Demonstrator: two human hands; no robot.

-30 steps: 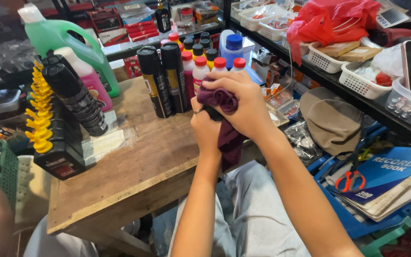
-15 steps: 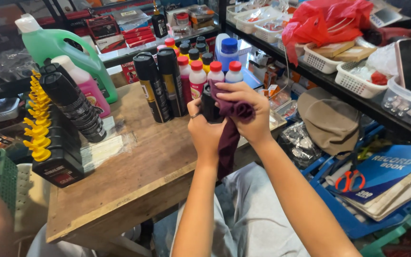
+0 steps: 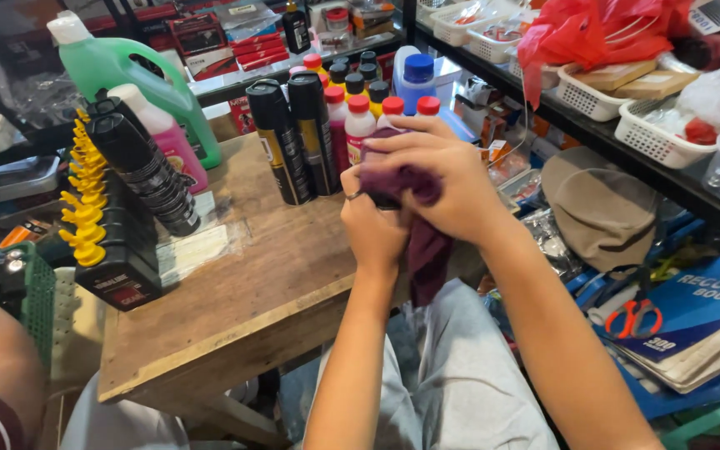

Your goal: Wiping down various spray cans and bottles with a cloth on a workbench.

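Head view: both hands wrapped in a maroon cloth (image 3: 427,250) above the wooden table's (image 3: 243,292) edge.
Left hand (image 3: 374,227) and right hand (image 3: 443,179) clench the cloth, its tail hanging below; whatever it covers is hidden.

Single head camera, looking steeply down, close over wooden table (image 3: 235,292) and lap.

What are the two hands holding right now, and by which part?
Both hands grip a dark purple cloth at its bunched upper part: right hand wrapped over it, left hand beneath. Its lower end hangs free. Anything inside is hidden.
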